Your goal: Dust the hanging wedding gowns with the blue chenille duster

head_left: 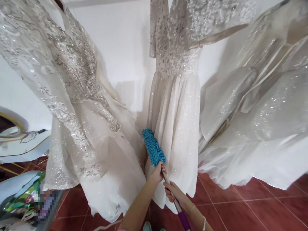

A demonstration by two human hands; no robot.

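A blue microfibre duster on a purple and white handle points up at the skirt of the middle white sequinned gown. My left hand grips the duster just below its blue head. My right hand is closed around the handle a little lower. The duster head lies against the gap between the middle gown and the left beaded gown.
A third white gown hangs at the right, its skirt near the red tiled floor. A white wall is behind the gowns. White and gold furniture and a shiny foil object are at the left.
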